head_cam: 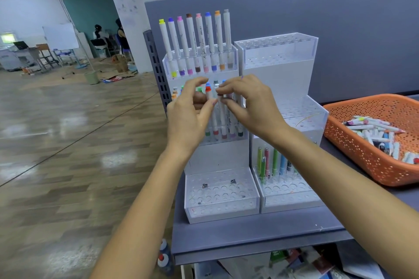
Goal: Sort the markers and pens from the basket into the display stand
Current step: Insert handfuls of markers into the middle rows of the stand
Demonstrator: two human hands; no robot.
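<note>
A clear tiered display stand [221,197] sits on the grey shelf, with a second stand [292,195] at its right. White markers [197,38] with coloured caps fill the top tier. At the middle tier, my left hand [190,115] pinches a red-capped marker [209,94]. My right hand [247,104] pinches a white marker [221,97] right beside it. Both markers stand upright among others in that row. The orange basket [371,165] at the right holds several loose markers [376,131]. Green, red and blue pens [272,161] stand in the right stand's lower tier.
A grey partition panel [340,29] rises behind the stands. The grey shelf [249,233] ends at its left and front edges, with wooden floor [68,131] beyond. Boxes and papers lie on a lower shelf [294,263]. People sit far off at the back left.
</note>
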